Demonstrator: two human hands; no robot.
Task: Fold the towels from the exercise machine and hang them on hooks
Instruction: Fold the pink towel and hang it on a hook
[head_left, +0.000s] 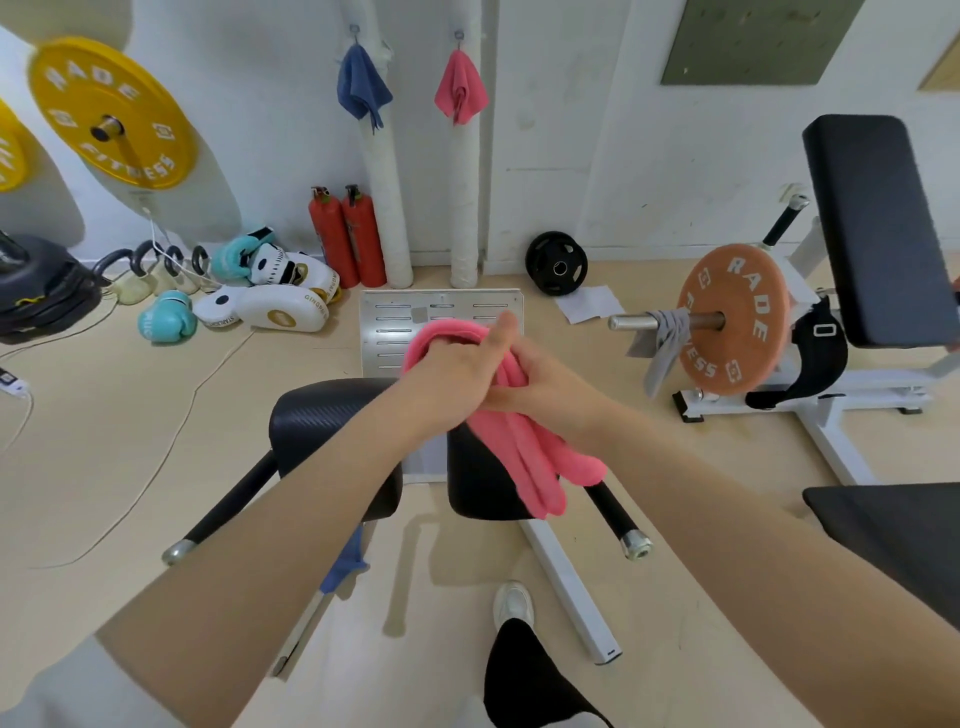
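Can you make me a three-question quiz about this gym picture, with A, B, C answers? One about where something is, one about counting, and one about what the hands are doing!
1. Where is the grey towel?
A. on a wall hook
B. draped over the bar beside the orange weight plate
C. on the floor

2. How many towels hang on wall hooks?
A. one
B. two
C. four

3. What are the hands doing?
A. both hold the pink towel
B. both hang loose
C. one lifts a boxing glove

Answers: 1 B, it hangs from the metal bar. 2 B, a blue towel and a pink hung towel. 3 A, the left hand and right hand grip it.
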